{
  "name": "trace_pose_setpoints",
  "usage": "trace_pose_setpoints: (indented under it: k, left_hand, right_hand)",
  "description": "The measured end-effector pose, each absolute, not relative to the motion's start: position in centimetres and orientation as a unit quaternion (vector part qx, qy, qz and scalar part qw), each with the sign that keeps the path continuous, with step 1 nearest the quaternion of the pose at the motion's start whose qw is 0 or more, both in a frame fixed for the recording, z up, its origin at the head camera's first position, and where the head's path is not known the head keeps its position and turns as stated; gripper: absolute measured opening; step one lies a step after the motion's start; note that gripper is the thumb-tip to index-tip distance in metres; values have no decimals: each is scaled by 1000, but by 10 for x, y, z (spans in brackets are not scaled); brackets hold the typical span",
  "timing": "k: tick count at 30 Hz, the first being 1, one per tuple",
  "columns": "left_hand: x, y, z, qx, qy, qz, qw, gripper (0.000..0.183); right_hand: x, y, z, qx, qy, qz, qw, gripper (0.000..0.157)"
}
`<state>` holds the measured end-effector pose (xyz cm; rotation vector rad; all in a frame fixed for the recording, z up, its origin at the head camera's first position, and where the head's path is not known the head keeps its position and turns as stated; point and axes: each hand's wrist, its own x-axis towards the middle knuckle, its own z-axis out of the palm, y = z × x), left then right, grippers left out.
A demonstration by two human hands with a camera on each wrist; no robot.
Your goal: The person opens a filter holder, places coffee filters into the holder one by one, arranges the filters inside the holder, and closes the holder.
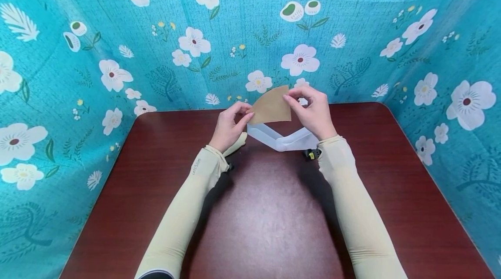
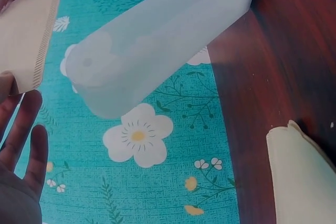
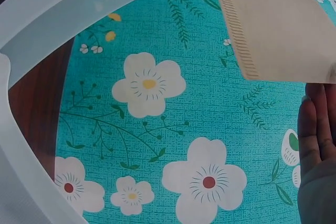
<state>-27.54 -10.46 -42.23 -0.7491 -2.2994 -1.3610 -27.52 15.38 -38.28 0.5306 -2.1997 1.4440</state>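
Observation:
Between both hands is a tan paper coffee filter (image 1: pixel 272 106), fan-shaped, with a crimped seam along one edge. My left hand (image 1: pixel 230 125) pinches its lower left corner between thumb and fingers. At its upper right edge, my right hand (image 1: pixel 314 109) pinches the paper. The crimped seam shows on the filter (image 2: pixel 27 35) in the left wrist view. Below the filter in the head view is a translucent white, V-shaped holder (image 1: pixel 282 143) with two slanting arms. Part of that holder (image 3: pixel 21 150) crosses the left side of the right wrist view.
A dark reddish-brown table (image 1: pixel 266 214) spreads under my arms. Teal floral cloth (image 1: pixel 250 31) hangs close behind its far edge and along both sides. Pale yellow sleeves cover my forearms, and a small black device (image 1: pixel 312 154) sits by my right wrist.

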Motion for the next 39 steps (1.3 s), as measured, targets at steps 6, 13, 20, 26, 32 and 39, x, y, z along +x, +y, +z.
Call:
trace_pose_setpoints:
  k: [6,13,20,26,32,39]
  left_hand:
    - [-279,-105,-419,-275,-821,-466,182,16]
    - [-277,-105,-421,-265,-823,-473,168,20]
    - [-278,-105,-422,-264,-819,-481,170,18]
    - [-279,-103,-421,-259,-823,-477,169,16]
    - [-279,-101,-421,-257,-829,-468,166,17]
    - [-278,-100,-423,-258,-843,-442,164,17]
  right_hand:
    - [-276,154,-378,197,-794,525,236,16]
    - [-276,155,-377,201,-789,525,247,13]
    - [-276,159,-378,188,-793,527,242,15]
    - [-275,164,-379,184,-794,532,227,15]
    - [-275,166,-377,187,-796,530,224,16]
    - [-273,173,-376,199,-811,508,212,23]
